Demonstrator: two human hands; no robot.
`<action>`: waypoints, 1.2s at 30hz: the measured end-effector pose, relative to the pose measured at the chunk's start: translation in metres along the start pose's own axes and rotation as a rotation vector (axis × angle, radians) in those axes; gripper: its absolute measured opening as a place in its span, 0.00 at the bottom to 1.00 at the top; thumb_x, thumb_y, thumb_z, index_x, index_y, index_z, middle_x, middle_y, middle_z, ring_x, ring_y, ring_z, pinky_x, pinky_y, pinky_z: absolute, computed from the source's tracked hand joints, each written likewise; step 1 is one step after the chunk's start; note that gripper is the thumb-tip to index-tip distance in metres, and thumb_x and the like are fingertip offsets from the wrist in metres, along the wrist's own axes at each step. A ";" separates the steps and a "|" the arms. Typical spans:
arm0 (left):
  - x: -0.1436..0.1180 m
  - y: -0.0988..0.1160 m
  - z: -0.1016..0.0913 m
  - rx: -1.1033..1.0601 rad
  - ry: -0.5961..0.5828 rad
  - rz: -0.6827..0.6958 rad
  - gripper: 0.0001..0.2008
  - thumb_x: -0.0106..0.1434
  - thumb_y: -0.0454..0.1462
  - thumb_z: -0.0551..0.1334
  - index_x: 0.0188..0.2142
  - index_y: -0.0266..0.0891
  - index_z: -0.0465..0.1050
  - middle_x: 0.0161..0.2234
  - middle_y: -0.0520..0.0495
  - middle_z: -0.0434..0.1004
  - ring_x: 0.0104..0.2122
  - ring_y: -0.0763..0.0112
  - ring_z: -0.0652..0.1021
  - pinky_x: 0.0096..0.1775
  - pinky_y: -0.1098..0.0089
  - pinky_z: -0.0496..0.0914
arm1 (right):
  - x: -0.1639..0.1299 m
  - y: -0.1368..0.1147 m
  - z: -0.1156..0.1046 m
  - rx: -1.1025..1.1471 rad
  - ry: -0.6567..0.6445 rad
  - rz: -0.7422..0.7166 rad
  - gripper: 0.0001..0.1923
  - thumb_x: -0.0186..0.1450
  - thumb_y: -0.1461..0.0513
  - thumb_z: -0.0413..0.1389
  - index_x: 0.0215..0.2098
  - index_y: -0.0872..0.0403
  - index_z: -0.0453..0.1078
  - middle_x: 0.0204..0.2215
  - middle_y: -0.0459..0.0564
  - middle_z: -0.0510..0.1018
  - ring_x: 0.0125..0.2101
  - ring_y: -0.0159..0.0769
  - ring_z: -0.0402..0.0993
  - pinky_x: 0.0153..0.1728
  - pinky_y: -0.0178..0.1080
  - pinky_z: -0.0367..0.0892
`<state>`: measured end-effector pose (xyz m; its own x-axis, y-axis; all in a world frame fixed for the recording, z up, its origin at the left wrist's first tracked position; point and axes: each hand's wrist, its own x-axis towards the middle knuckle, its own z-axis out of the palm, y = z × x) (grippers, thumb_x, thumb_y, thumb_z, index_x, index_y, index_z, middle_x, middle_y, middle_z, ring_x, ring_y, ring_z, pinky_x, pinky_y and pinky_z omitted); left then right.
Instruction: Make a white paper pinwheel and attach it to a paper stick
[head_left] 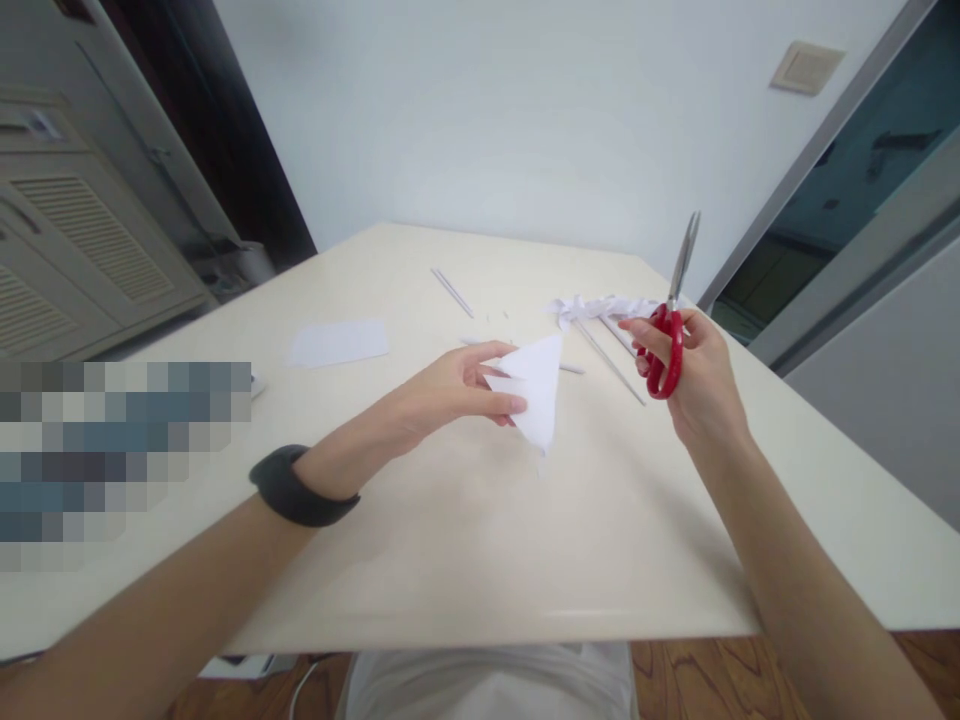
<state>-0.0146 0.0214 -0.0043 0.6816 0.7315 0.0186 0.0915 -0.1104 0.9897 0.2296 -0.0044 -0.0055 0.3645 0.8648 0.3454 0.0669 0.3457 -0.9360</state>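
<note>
My left hand [484, 385], with a dark band on its wrist, pinches a piece of folded white paper [538, 385] above the middle of the table. Pointed cuts show along the paper's left side, and its lower tip looks ragged. To the right, my right hand [694, 360] is closed around the red handles of a pair of scissors [675, 310]. Their blades point up and away from me, nearly together, and are apart from the paper. Behind the two hands lies a pile of white paper cuttings [604, 308].
On the cream table [420, 560] a flat white sheet [339, 343] lies at the left. Thin sticks [452, 292] rest toward the back, and a longer thin stick [611, 362] lies near the cuttings. A wall [480, 120] stands behind. A blurred patch covers the left edge.
</note>
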 end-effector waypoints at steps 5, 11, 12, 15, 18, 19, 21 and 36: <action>-0.003 0.007 -0.001 0.123 -0.199 -0.114 0.32 0.52 0.35 0.66 0.57 0.45 0.62 0.25 0.55 0.73 0.25 0.74 0.74 0.28 0.74 0.67 | -0.018 -0.006 0.014 -0.091 -0.375 0.138 0.16 0.53 0.58 0.64 0.32 0.51 0.60 0.35 0.47 0.79 0.25 0.28 0.67 0.23 0.32 0.58; -0.004 0.014 0.000 0.056 -0.217 -0.126 0.31 0.51 0.32 0.66 0.55 0.42 0.62 0.21 0.59 0.70 0.21 0.77 0.72 0.24 0.77 0.64 | -0.025 -0.002 0.018 -0.174 -0.682 0.320 0.17 0.52 0.61 0.65 0.32 0.50 0.60 0.37 0.47 0.79 0.35 0.35 0.73 0.30 0.35 0.63; -0.004 0.014 0.000 0.044 -0.209 -0.132 0.31 0.50 0.31 0.66 0.54 0.41 0.62 0.20 0.59 0.70 0.21 0.77 0.72 0.24 0.77 0.64 | -0.025 -0.002 0.018 -0.175 -0.701 0.342 0.18 0.51 0.61 0.65 0.32 0.50 0.60 0.38 0.47 0.79 0.35 0.35 0.74 0.30 0.36 0.64; -0.004 0.014 0.001 0.022 -0.185 -0.120 0.31 0.49 0.31 0.66 0.53 0.40 0.63 0.21 0.57 0.71 0.21 0.76 0.72 0.24 0.76 0.64 | -0.025 0.000 0.018 -0.155 -0.716 0.369 0.17 0.51 0.61 0.66 0.32 0.51 0.61 0.38 0.47 0.78 0.34 0.36 0.74 0.31 0.37 0.64; -0.002 0.011 0.000 0.014 -0.166 -0.090 0.29 0.51 0.32 0.66 0.53 0.40 0.62 0.23 0.55 0.73 0.23 0.75 0.73 0.25 0.75 0.65 | -0.026 0.000 0.019 -0.128 -0.704 0.383 0.16 0.51 0.62 0.65 0.31 0.51 0.63 0.36 0.47 0.78 0.33 0.34 0.73 0.31 0.36 0.63; -0.002 0.009 -0.001 0.010 -0.157 -0.079 0.29 0.52 0.33 0.65 0.53 0.40 0.62 0.24 0.54 0.73 0.23 0.75 0.73 0.25 0.75 0.64 | -0.026 0.000 0.019 -0.114 -0.693 0.386 0.15 0.51 0.62 0.65 0.31 0.51 0.63 0.35 0.47 0.77 0.33 0.33 0.72 0.30 0.35 0.62; 0.000 0.006 -0.002 0.010 -0.135 -0.059 0.28 0.53 0.33 0.65 0.53 0.41 0.61 0.24 0.54 0.74 0.23 0.76 0.72 0.26 0.75 0.63 | -0.026 0.001 0.019 -0.077 -0.668 0.392 0.15 0.50 0.63 0.65 0.30 0.52 0.63 0.34 0.47 0.77 0.31 0.31 0.70 0.28 0.34 0.59; 0.001 -0.003 0.010 0.076 0.069 0.078 0.12 0.58 0.41 0.64 0.39 0.42 0.65 0.30 0.52 0.75 0.31 0.73 0.73 0.32 0.73 0.64 | -0.034 0.001 0.028 0.035 -0.577 0.404 0.15 0.50 0.64 0.64 0.29 0.52 0.61 0.21 0.38 0.65 0.20 0.24 0.58 0.21 0.32 0.48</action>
<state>-0.0071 0.0158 -0.0086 0.6372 0.7631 0.1080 0.0967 -0.2182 0.9711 0.1914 -0.0235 -0.0158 -0.1974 0.9796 -0.0382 -0.0034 -0.0397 -0.9992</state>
